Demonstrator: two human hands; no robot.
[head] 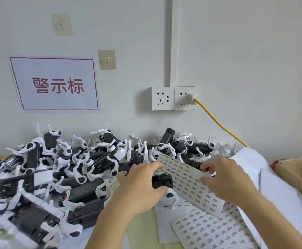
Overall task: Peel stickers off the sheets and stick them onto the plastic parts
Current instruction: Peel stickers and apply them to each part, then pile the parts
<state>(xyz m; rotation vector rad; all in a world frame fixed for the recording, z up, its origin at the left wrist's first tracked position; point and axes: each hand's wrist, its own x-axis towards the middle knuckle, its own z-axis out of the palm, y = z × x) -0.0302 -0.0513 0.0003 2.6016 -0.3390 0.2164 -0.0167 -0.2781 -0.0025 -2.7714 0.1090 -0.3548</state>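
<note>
1. The right hand [226, 178] curls its thumb and fingers against the raised sticker sheet [188, 182]; whether they already pinch a sticker I cannot tell.
2. The left hand [141, 186] grips a black-and-white plastic part [163, 184], touching the sheet's near edge.
3. Risk, in my judgement: the unsupported sheet may flex, so a sticker could tear, fold onto itself, or land crooked on the part.
4. More sheets [209, 229] lie below, near the heap of parts [56, 168]; a dropped sticker could cling there.
5. Sticker print is too small to read. The wall sign [56, 85] reads "警示标".
</note>
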